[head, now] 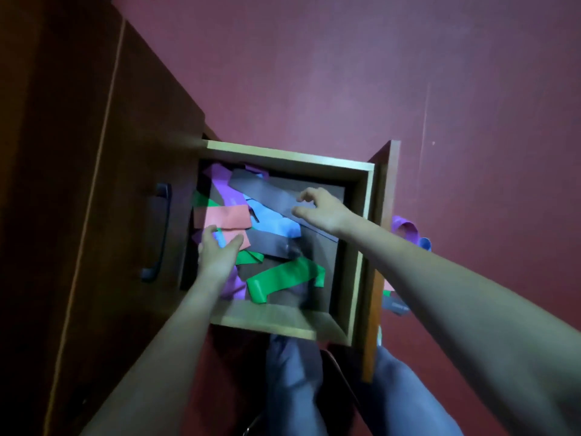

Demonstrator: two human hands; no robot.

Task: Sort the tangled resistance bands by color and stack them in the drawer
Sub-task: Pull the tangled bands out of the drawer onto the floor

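- Maroon floor fills the background. A dark wooden cabinet stands on the left, with a handle on its front.
- One drawer is pulled out over the person's knees, probably so that both hands can work inside it from above.
- Inside, the bands lie crossed and overlapping with the colours mixed. A purple band is at the far left, and a grey band lies across the back. A blue band is in the middle, a pink band is beside it, and a green band is near the front.
- I see no single-colour stack, so I judge the sorting barely begun.
- The left hand rests on the pink band with fingers spread and thumb out. It seems to be pinning the heap or feeling for an edge.
- The right hand reaches over the grey band with fingers bent and the thumb apart from them, as if about to lift it free. Blur hides whether it touches the band.
- More bands lie on the floor behind the drawer front. There is a purple loop and a grey piece, perhaps set aside.
- Pulling one band may drag its neighbours along, since they overlap.
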